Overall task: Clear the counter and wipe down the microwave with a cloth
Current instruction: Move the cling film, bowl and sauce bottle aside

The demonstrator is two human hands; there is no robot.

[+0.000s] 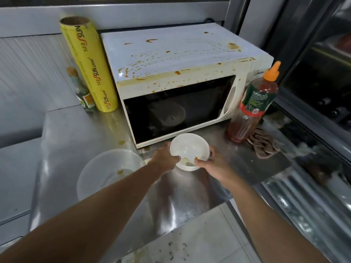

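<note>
From the head view, we have both hands on the white bowl [188,150], which sits on the steel surface [79,133] just in front of the stained microwave [178,80]. Our left hand [164,157] curls its grip over the near-left rim, and our right hand [212,164] pinches the near-right rim — thumbs inside, by the sauce smears. To lift it well, we judge it best to keep the bowl level so the residue stays in. The clear plastic bowl [109,171] lies near on the left, and the sauce bottle [252,103] stands close on the right, beside the brown cloth [263,144]. The surface's front edge is near — open room lies toward us, so we should draw the bowl straight back.
</note>
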